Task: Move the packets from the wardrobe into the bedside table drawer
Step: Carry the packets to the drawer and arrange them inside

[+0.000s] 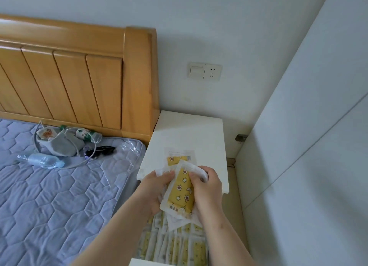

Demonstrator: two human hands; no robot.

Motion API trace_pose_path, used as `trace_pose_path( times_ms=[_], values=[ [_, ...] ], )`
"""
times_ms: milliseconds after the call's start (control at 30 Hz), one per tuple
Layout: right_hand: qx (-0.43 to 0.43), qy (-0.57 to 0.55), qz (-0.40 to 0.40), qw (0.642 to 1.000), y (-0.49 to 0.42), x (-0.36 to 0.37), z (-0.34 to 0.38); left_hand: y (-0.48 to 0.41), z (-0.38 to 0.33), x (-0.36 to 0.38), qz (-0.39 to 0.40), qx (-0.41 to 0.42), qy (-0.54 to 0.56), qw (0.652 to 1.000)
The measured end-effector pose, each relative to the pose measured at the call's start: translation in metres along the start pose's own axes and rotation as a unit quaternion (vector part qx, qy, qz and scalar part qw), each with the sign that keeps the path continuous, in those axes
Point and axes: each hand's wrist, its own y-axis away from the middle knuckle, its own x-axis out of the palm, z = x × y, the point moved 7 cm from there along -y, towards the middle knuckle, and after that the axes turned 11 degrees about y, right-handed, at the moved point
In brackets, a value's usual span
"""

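Note:
Both my hands hold a small stack of yellow-and-white packets (181, 192) above the open drawer (175, 247) of the white bedside table (191, 130). My left hand (157, 188) grips the stack from the left with the thumb on top. My right hand (207, 186) pinches the top packet's upper right edge. The drawer below holds several more packets standing in rows. One packet (179, 156) lies flat on the table top.
A bed with a blue quilted mattress (49, 196) and wooden headboard (79, 76) lies to the left, carrying two plastic bottles, a grey pouch, a cable and dark glasses. A white wardrobe panel (308, 146) stands on the right. A wall socket (205, 71) is above the table.

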Motion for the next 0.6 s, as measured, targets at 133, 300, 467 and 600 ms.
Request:
trace_pose_path(
  times_ms=[133,300,467,600],
  values=[
    [0.031,0.005,-0.009,0.999,-0.03,0.011,-0.04,-0.046,0.022,-0.016,-0.043,-0.003,-0.011,0.999],
    [0.066,0.031,0.012,0.997,-0.065,0.035,-0.108,-0.106,0.064,-0.045,-0.067,-0.019,-0.029,0.997],
    [0.09,0.051,0.031,0.994,-0.097,0.069,-0.192,-0.175,0.119,-0.091,-0.082,-0.038,-0.063,0.994],
    [0.12,0.098,0.055,0.986,-0.128,0.108,-0.27,-0.233,0.163,-0.131,-0.098,-0.061,-0.078,0.99]
  ],
)
